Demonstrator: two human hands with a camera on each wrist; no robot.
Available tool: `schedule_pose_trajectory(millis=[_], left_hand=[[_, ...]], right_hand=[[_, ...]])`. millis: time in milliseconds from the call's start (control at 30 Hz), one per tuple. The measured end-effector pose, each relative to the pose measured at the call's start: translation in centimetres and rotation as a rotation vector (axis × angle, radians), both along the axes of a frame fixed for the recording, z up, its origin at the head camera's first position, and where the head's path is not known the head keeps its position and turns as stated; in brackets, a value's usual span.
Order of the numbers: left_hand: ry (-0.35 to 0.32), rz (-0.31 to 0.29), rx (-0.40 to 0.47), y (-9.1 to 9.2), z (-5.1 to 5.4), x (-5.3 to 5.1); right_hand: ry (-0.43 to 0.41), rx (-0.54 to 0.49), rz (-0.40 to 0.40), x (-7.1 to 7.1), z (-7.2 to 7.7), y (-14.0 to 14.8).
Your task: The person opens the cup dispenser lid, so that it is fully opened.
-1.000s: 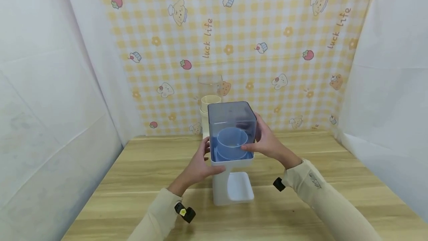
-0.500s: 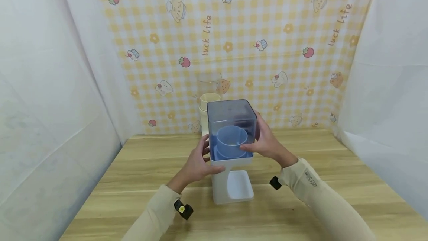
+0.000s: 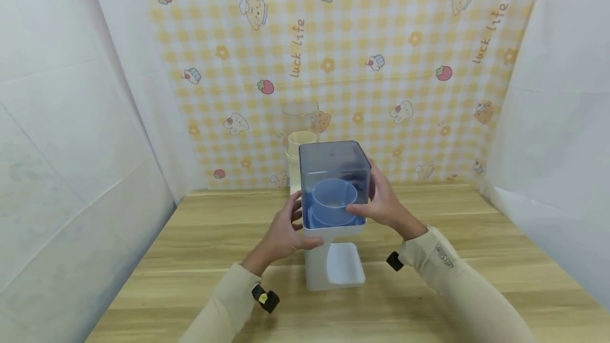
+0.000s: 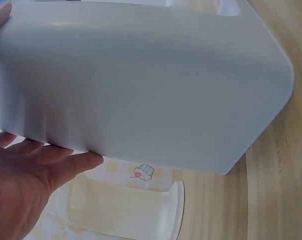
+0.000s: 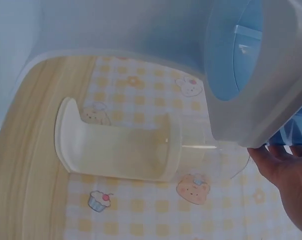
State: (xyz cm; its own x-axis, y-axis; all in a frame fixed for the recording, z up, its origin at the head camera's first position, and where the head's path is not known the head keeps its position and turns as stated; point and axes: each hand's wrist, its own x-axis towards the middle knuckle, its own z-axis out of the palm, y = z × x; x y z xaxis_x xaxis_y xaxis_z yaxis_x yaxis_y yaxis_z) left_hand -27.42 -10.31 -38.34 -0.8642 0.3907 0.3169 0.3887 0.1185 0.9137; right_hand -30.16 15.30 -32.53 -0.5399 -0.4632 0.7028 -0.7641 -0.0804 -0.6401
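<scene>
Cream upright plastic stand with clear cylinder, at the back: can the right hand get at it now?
Probably not: the right hand holds the blue-tinted square transparent box in front of the cream stand.

Head view has shifted slightly: versus a second ago, the checked backdrop (image 3: 352, 30) sits higher. Versus half a second ago, dispenser (image 3: 333, 159), left hand (image 3: 284, 237) and right hand (image 3: 385, 206) appear slightly farther right.
</scene>
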Motion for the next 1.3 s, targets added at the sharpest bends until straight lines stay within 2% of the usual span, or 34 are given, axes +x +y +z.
schedule_pose_trajectory(millis=[100, 267, 400, 567, 767, 900, 1033, 1300], left_hand=[[-0.002, -0.005, 0.011, 0.0, 0.0, 0.1], [-0.023, -0.015, 0.003, -0.1, -0.1, 0.5], [-0.011, -0.015, -0.015, 0.0, -0.2, 0.6], [0.002, -0.017, -0.026, -0.1, -0.3, 0.5], [0.045, -0.025, -0.023, -0.2, -0.1, 0.2], [0.040, -0.011, -0.018, -0.1, -0.1, 0.1], [0.017, -0.007, -0.026, 0.0, -0.1, 0.2], [0.050, -0.013, -0.020, 0.1, -0.1, 0.2]], right_hand=[[0.006, -0.006, 0.001, 0.0, -0.1, 0.0], [0.036, 0.031, -0.064, -0.1, -0.6, 0.1], [0.042, 0.048, -0.109, -0.2, -0.6, 0.1], [0.032, 0.035, -0.074, 0.2, -0.2, 0.1], [0.126, 0.049, -0.038, 0.8, 1.6, 0.2], [0.078, 0.051, -0.008, 0.7, 2.1, 0.1], [0.031, -0.007, -0.020, 1.0, 1.8, 0.5], [0.012, -0.158, -0.046, 1.7, 2.2, 1.7]])
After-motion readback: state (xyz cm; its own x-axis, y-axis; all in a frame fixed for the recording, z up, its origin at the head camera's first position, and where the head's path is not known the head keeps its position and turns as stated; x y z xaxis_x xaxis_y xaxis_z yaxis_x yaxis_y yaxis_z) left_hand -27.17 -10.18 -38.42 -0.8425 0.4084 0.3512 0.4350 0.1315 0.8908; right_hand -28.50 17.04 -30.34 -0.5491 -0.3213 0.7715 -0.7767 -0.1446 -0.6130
